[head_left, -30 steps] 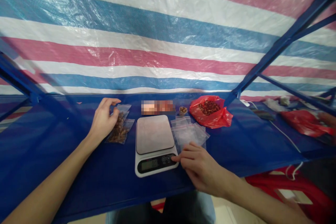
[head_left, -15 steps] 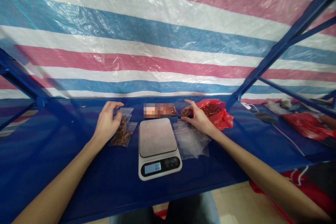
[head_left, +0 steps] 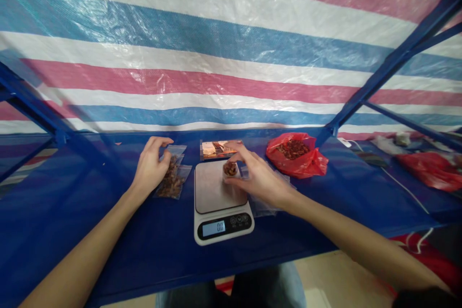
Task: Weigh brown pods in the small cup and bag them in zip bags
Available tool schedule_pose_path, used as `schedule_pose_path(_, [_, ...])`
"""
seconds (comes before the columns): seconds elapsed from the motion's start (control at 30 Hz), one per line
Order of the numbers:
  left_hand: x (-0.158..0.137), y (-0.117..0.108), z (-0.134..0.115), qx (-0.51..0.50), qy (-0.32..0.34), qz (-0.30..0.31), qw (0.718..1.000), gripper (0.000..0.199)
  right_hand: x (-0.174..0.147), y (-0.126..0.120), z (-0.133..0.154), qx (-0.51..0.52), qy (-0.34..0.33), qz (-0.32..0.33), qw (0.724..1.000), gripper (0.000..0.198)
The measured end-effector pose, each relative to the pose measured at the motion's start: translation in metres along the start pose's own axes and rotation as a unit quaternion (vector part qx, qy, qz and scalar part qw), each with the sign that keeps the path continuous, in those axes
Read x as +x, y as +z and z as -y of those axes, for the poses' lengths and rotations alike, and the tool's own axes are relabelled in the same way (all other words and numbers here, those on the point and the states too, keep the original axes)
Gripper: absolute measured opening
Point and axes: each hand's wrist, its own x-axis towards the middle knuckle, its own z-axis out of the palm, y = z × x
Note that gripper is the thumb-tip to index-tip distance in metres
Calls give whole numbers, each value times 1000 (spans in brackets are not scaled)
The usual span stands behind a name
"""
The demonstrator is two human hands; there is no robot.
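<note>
My right hand (head_left: 258,175) grips a small clear cup (head_left: 230,169) of reddish-brown dried pieces between thumb and fingers, over the upper right of the scale plate. Whether the cup touches the plate I cannot tell. The white kitchen scale (head_left: 221,190) reads 0.0 on its lit display. On the left, my left hand (head_left: 153,161) is curved with thumb and fingers apart, beside filled clear zip bags (head_left: 171,180) of brown dried pieces; it holds nothing. Under my right hand and wrist lie flat clear zip bags (head_left: 263,206), partly covered.
An open red plastic bag (head_left: 298,155) of dried reddish pieces stands right of the scale. A phone (head_left: 218,149) with a lit screen lies behind the scale. Blue frame bars (head_left: 382,72) slope at both sides, and a striped tarp (head_left: 202,77) hangs behind the blue table.
My right hand has moved left with the small cup, from beside the red bag to above the scale. My left hand has stayed by the filled bags.
</note>
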Motion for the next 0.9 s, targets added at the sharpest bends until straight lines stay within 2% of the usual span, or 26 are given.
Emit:
schedule_pose_path(0.13, [0,-1,-1,1,-3,-4,1000,32,-1,16,5,-15,13,45,999,85])
schedule_pose_path(0.27, [0,-2,-3,0,-6,-1,1000,31,-11,2,-17,-22,14,49,998,95])
schedule_pose_path(0.3, [0,-2,-3,-1,-7,0,1000,31,-14,-5,-25,-32,5,38,999,91])
schedule_pose_path(0.37, [-1,-2,-5,-3,-8,4,1000,31,-19,-23,-43,-68,-11,22,997,67])
schedule_pose_path(0.43, [-1,-2,-6,-2,-12,8,1000,30,-22,-40,-59,-118,-16,39,992,38])
schedule_pose_path(0.47, [-1,-1,-7,-1,-13,8,1000,30,-23,-47,-66,-144,-15,54,988,31])
schedule_pose_path(0.57, [-1,-1,-8,4,-13,9,1000,30,-24,-56,-78,-209,-5,70,975,36])
schedule_pose_path(0.67, [-1,0,-8,7,-7,12,1000,31,-22,-50,-82,-235,-16,65,970,42])
schedule_pose_path(0.83, [-2,0,-8,8,-10,15,1000,31,-4,-37,-76,-259,-61,101,959,9])
schedule_pose_path(0.9, [-3,0,-8,9,-10,13,1000,32,6,-35,-72,-274,-67,132,950,3])
